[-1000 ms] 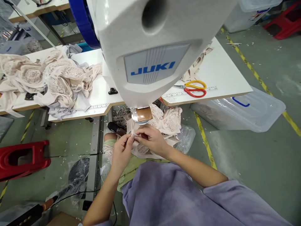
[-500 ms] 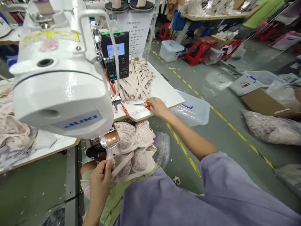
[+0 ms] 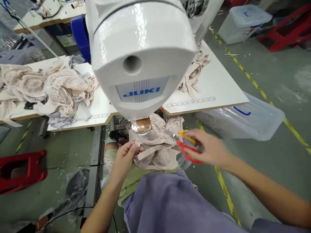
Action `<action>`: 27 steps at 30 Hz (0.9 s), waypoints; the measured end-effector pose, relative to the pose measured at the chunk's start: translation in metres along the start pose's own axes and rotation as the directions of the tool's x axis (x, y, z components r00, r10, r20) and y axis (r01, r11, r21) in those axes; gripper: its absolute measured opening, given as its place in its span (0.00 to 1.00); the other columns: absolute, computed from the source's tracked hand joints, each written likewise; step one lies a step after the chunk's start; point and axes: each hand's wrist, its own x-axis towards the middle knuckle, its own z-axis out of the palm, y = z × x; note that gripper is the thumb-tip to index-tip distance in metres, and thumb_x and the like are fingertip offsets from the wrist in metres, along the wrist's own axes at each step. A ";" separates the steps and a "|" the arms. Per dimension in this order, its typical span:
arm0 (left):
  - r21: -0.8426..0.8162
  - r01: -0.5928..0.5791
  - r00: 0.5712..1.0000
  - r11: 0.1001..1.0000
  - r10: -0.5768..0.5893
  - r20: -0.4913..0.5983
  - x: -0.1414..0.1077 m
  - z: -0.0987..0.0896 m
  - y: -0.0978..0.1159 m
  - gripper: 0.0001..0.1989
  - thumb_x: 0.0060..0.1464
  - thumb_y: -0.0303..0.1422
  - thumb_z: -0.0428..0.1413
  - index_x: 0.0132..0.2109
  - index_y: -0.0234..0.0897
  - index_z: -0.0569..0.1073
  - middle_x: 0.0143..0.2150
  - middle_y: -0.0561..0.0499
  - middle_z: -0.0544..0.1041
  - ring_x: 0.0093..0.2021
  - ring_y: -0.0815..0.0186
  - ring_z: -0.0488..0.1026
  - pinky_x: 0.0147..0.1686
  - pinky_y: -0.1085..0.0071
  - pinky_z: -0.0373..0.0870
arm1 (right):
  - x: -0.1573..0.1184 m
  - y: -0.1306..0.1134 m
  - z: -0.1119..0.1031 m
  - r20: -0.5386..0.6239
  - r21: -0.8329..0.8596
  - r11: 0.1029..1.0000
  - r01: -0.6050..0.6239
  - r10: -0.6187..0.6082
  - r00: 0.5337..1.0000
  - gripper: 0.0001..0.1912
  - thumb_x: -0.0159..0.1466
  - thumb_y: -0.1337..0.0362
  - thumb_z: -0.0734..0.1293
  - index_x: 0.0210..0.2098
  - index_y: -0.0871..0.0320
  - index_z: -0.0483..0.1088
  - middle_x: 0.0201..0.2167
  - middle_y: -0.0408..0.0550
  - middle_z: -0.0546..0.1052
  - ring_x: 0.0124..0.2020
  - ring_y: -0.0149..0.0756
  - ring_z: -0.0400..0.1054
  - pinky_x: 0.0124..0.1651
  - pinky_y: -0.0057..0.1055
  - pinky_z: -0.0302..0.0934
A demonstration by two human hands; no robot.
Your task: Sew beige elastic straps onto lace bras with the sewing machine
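Observation:
Beige lace bras (image 3: 162,158) lie over my lap below the sewing machine (image 3: 143,58). My left hand (image 3: 126,155) pinches the edge of a bra's beige band, close under the machine's needle area (image 3: 142,126). In my right hand (image 3: 209,147) are scissors (image 3: 187,145) with one yellow and one red handle loop. The fingers are in the loops, and the blurred blades point left over the bra cups. Whether the blades touch the lace I cannot tell.
A heap of beige bras (image 3: 58,84) covers part of the left tabletop. Beige straps (image 3: 194,71) lie on the right tabletop (image 3: 223,84). Beside it is a clear plastic box (image 3: 262,116). A red stool (image 3: 23,171) stands at lower left.
My right hand has lifted the scissors off the right tabletop and brought them over the bras. My left hand still holds the band. The view has swung left and closer to the machine.

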 end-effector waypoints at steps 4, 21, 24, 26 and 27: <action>0.019 0.008 1.000 1.000 -0.008 0.009 -0.002 0.005 0.004 0.18 0.58 0.46 0.58 0.45 0.35 0.78 0.36 0.47 0.79 0.33 0.67 0.72 0.32 0.73 0.70 | -0.013 -0.055 0.030 0.056 0.040 0.975 0.219 -0.221 0.974 0.23 0.58 0.59 0.69 0.52 0.54 0.68 0.51 0.55 0.77 0.47 0.47 0.75 0.44 0.41 0.70; 0.256 -0.062 0.997 0.965 0.050 0.055 -0.004 0.000 0.005 0.13 0.64 0.39 0.48 0.34 0.38 0.70 0.28 0.57 0.65 0.27 0.72 0.60 0.27 0.77 0.58 | 0.001 -0.063 0.047 0.099 0.242 0.968 0.071 -0.097 0.990 0.14 0.63 0.61 0.67 0.49 0.51 0.70 0.41 0.48 0.78 0.30 0.35 0.70 0.33 0.32 0.63; 0.242 -0.089 0.995 0.966 0.077 0.060 -0.003 -0.003 0.006 0.18 0.65 0.45 0.49 0.32 0.37 0.66 0.27 0.57 0.62 0.26 0.73 0.56 0.26 0.76 0.56 | -0.008 -0.062 0.050 0.022 0.281 0.956 0.085 -0.095 0.995 0.19 0.58 0.62 0.69 0.49 0.51 0.67 0.45 0.51 0.76 0.35 0.38 0.72 0.36 0.34 0.65; 0.264 -0.100 0.995 0.959 0.088 0.054 -0.002 -0.004 0.007 0.18 0.64 0.46 0.50 0.32 0.37 0.67 0.28 0.56 0.65 0.27 0.73 0.58 0.27 0.76 0.57 | -0.010 -0.063 0.054 0.013 0.282 0.953 0.111 -0.120 0.993 0.22 0.56 0.61 0.70 0.50 0.52 0.66 0.47 0.52 0.76 0.40 0.41 0.72 0.39 0.36 0.65; 0.281 -0.098 0.995 0.955 0.086 0.057 -0.002 -0.004 0.008 0.18 0.64 0.46 0.51 0.33 0.37 0.68 0.28 0.56 0.67 0.27 0.72 0.60 0.28 0.76 0.58 | -0.010 -0.064 0.057 0.017 0.281 0.952 0.120 -0.130 0.991 0.22 0.56 0.62 0.70 0.50 0.52 0.65 0.47 0.52 0.75 0.40 0.41 0.72 0.40 0.36 0.66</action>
